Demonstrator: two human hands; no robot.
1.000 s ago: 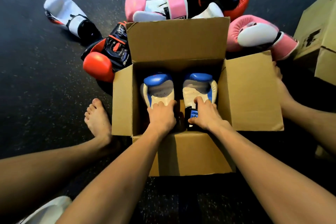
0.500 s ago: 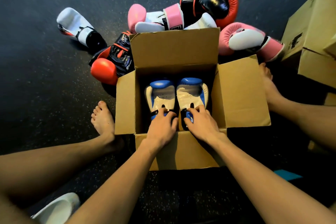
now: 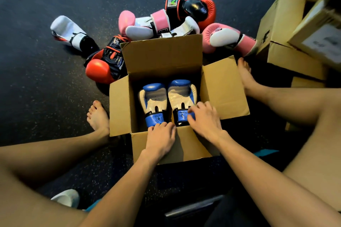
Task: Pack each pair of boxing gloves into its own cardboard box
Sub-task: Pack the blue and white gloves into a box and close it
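Checking the head cam feed from my desk. The open cardboard box sits on the dark speckled floor between the person's bare feet, all four flaps out. The blue-and-white pair is inside it: left glove and right glove lie side by side and touching. Their long axes run near to far, with the rounded blue tips toward the far wall, the blue cuffs toward the near wall, and the white palm sides facing the camera.

The left hand lies flat and relaxed over the near wall, fingertips at the rim by the left glove's cuff. The right hand has its fingers spread and bent, tips on the right glove's cuff. It's smeared with blur, so I can't tell if it's pinching the strap or just touching it.

Behind the box there's a heap of pink-and-white gloves and red-and-black gloves, partly hidden by the back flap, and one white-and-black glove lies apart to the left. The stacked boxes at right are cut off by the frame and their label is unreadable. There's also a white thing at bottom left, no idea what it is.
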